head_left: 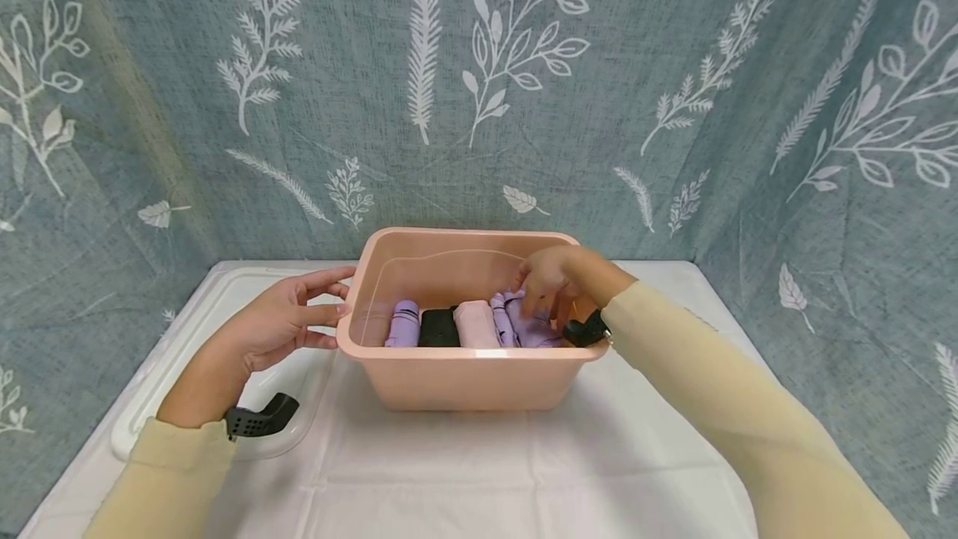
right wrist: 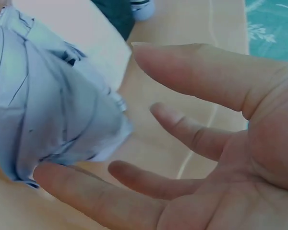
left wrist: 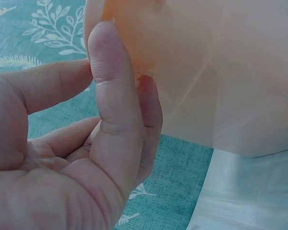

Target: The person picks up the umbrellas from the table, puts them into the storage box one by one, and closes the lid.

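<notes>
A peach plastic bin [head_left: 467,381] stands on the white-covered table. My left hand [head_left: 288,318] is at the bin's left end, its fingers extended and touching the rim and outer wall. Inside the bin is my right hand [head_left: 554,277], with its fingers spread over a loosely folded lavender cloth [right wrist: 62,105]. One fingertip lies at the cloth's edge in the right wrist view; nothing is pinched. Left of this cloth, in a row, are a folded pink cloth [head_left: 476,324], a folded black cloth [head_left: 438,328] and a rolled lavender cloth [head_left: 404,324]. The front wall hides their lower parts.
A white lid-like tray [head_left: 160,389] lies on the table [head_left: 449,481] at left, partly under my left arm. Blue-green curtains [head_left: 359,65] with white leaf prints hang behind and along both sides. Each wrist wears a black strap [head_left: 262,417].
</notes>
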Motion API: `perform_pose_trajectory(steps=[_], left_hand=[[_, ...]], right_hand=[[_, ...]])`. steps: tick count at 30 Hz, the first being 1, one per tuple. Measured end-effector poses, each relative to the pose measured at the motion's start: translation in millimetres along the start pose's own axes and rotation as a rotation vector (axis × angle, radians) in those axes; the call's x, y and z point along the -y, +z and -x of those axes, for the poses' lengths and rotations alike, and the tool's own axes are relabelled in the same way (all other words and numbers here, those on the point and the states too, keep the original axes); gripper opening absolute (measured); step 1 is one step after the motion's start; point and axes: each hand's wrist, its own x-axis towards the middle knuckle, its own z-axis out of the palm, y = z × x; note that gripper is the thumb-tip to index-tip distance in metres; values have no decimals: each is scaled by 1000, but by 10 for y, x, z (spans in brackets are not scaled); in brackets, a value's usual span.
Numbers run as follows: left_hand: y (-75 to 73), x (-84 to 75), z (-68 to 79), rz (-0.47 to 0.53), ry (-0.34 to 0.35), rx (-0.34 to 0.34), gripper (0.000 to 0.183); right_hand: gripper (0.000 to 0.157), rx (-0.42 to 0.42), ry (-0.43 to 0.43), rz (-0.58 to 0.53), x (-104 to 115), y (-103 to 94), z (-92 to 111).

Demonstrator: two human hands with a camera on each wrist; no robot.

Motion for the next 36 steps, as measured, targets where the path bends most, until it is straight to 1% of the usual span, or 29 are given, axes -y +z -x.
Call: perform_pose_trajectory(steps=[4,8,13,17,21,25,28,32,34,36], left_hand=[[-16,-17,-2,-11,3,-2,71],[-24,-31,-2,-2,5,-2,71],[-12,-31,1,13,1,-8,70],[5,-14,-1,15,2,-12,70],[12,10,0,23,4,-13,70],[13,25,7,29,4,-13,70],[15,31,13,30,2,-16,70],[19,36,13,32,0,-20,71],[21,39,11,35,2,-21,71],[23,42,9,38,4,-22,71]], right_hand=[[64,2,-36,-15,28,-34,94],[58,-2,-84,-26,42,-52,167],[58,-23,-155,-81,13,-73,276],[58,-51,-231,-140,-54,-88,385],[59,-84,-344,-197,-157,-64,491],[55,-171,-457,-229,-289,-4,587],[52,-281,-522,-196,-386,64,656],[49,-433,-568,-155,-507,164,733],[47,-495,-580,-173,-557,213,773],[44,-537,-607,-203,-614,256,806]])
